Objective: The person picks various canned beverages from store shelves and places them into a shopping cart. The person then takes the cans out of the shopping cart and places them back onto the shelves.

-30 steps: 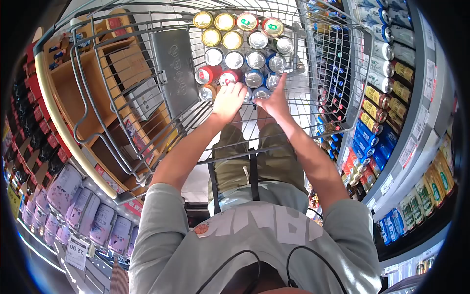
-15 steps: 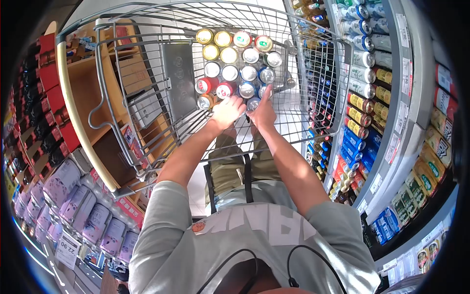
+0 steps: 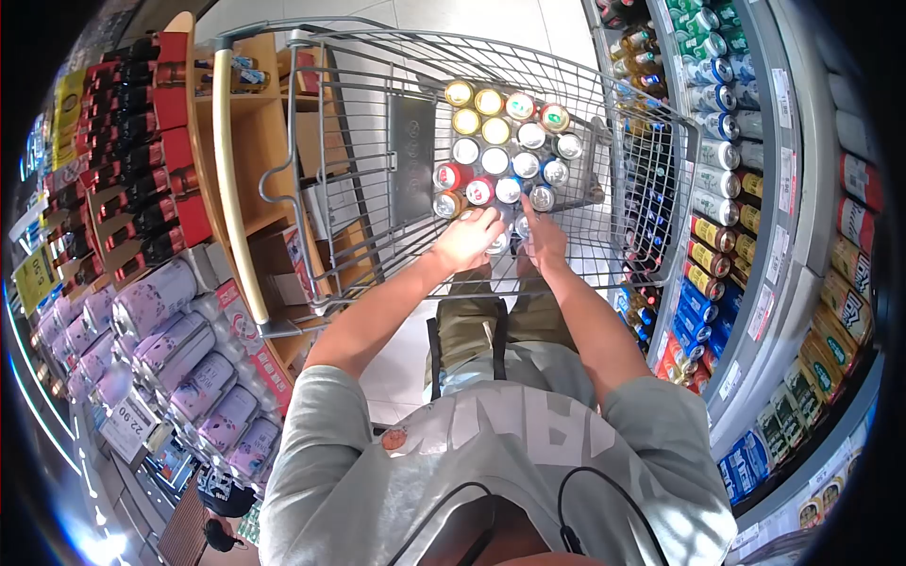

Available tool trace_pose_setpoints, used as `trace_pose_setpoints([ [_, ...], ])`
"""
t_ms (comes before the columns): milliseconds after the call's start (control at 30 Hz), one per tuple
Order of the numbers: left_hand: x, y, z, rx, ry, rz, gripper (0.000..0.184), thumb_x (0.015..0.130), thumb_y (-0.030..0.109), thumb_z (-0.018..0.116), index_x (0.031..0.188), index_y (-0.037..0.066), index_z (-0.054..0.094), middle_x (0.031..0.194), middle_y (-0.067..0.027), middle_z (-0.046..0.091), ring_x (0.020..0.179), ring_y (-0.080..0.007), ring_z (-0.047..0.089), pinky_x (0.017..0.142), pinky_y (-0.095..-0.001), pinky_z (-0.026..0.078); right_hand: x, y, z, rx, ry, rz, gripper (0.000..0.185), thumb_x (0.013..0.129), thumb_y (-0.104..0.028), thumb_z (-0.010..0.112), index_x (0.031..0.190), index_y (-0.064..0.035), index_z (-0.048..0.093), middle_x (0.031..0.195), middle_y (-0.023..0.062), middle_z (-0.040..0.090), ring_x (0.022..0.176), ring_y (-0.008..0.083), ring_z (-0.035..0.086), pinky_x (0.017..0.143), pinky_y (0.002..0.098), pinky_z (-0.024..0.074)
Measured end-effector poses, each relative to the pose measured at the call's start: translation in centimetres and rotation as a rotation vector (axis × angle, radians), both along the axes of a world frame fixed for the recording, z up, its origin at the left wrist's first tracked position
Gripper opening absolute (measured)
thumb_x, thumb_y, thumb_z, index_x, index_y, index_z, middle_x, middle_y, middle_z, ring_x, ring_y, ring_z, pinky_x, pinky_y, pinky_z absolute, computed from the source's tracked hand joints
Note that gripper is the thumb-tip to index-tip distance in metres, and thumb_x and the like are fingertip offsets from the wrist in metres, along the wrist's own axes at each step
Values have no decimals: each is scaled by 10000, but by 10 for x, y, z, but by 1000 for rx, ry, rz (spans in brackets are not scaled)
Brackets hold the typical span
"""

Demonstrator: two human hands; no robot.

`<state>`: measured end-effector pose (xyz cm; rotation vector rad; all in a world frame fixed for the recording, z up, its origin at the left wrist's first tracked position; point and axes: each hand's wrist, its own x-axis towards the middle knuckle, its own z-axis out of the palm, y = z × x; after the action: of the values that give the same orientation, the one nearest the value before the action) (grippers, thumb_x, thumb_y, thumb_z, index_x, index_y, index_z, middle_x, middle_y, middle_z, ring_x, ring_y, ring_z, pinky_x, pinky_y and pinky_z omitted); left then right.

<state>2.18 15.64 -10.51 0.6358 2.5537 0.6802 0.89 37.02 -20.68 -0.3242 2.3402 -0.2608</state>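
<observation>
Several drink cans [image 3: 494, 160] stand upright in rows inside a wire shopping cart [image 3: 359, 236], with gold, silver, red and blue showing. My left hand [image 3: 470, 238] is at the near end of these rows, its fingers curled against a silver can [image 3: 497, 244]. Just to the right, my right hand [image 3: 545, 245] has one finger stretched forward along another can [image 3: 522, 226], and its other fingers are partly hidden. Both hands are low in the cart at its near side, with the two cans between them.
A dark panel [image 3: 412, 141] stands in the cart left of the cans. Shelves of cans [image 3: 713, 231] and bottles line the right. Purple multipacks [image 3: 179, 344] and dark bottles [image 3: 127, 156] are stacked on the left, beside a wooden shelf unit [image 3: 255, 189]. Another person [image 3: 224, 500] is at lower left.
The cart and cans have shifted right in the view. My hands are now nearer the cart's near side, away from the main rows, and a silver can shows between them.
</observation>
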Motion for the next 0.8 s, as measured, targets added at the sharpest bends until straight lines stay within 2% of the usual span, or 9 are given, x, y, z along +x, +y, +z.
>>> trace_pose_setpoints([
  [67, 1, 0, 21, -16, -20, 51, 590, 636, 141, 787, 1157, 42, 528, 1188, -130, 513, 1103, -319, 580, 801, -416, 595, 11, 6, -23, -31, 88, 33, 667, 873, -154, 638, 1475, -325, 407, 1061, 142, 616, 938, 340, 669, 761, 465, 560],
  [167, 5, 0, 45, -5, -8, 152, 554, 648, 145, 768, 1132, 30, 524, 1168, -134, 523, 1108, -328, 585, 799, -418, 595, 19, 9, -38, -74, 219, 52, 593, 812, -167, 705, 1362, -255, 498, 1033, 131, 598, 868, 327, 663, 708, 467, 559],
  [200, 6, -1, 53, 19, -35, 187, 566, 631, 168, 816, 1087, 27, 513, 1196, -156, 529, 1092, -368, 598, 870, -441, 568, 17, 7, -26, -96, 229, 56, 485, 844, -147, 668, 1306, -222, 540, 998, 128, 603, 851, 321, 648, 699, 471, 552],
  [300, 10, -1, 79, 19, 3, 262, 592, 606, 166, 831, 1079, 12, 509, 1197, -155, 534, 1099, -370, 596, 870, -439, 568, 8, -1, -9, -34, 124, 138, 491, 841, -177, 677, 1312, -214, 542, 1043, 133, 612, 905, 337, 657, 665, 420, 578],
  [433, 18, -2, 106, 70, 49, 359, 560, 637, 140, 808, 1107, 30, 524, 1259, -153, 556, 1121, -361, 581, 927, -434, 542, 11, -4, -20, -124, 144, 197, 340, 919, -130, 544, 1257, -164, 576, 1122, 176, 604, 1008, 346, 634, 758, 434, 571],
  [500, 22, -3, 120, 67, -2, 435, 593, 624, 137, 830, 1123, 15, 533, 1241, -143, 597, 1141, -355, 587, 962, -424, 517, 8, -2, -17, -147, 96, 281, 323, 929, -135, 518, 1244, -148, 585, 1154, 187, 598, 1044, 351, 628, 775, 424, 576],
  [633, 27, -3, 147, 96, 34, 535, 579, 611, 125, 851, 1082, -2, 539, 1206, -147, 621, 1125, -322, 621, 965, -392, 525, 5, 7, 13, -193, 192, 363, 440, 792, -93, 698, 1218, -160, 610, 1145, 153, 604, 1056, 351, 614, 747, 409, 592],
  [733, 31, -4, 169, 143, 31, 605, 593, 618, 139, 870, 1092, 7, 538, 1185, -150, 613, 1119, -289, 634, 964, -372, 534, -4, 25, 72, -332, 173, 248, 567, 682, -101, 789, 1217, -153, 606, 1159, 128, 597, 1092, 349, 579, 839, 426, 571],
  [800, 34, -10, 169, 275, 87, 618, 656, 596, 150, 884, 1134, 26, 531, 1129, -149, 600, 1069, -325, 631, 925, -397, 530, -4, 38, 99, -421, 191, 98, 629, 630, -100, 820, 1218, -146, 604, 1178, 113, 591, 1099, 348, 562, 915, 434, 535],
])
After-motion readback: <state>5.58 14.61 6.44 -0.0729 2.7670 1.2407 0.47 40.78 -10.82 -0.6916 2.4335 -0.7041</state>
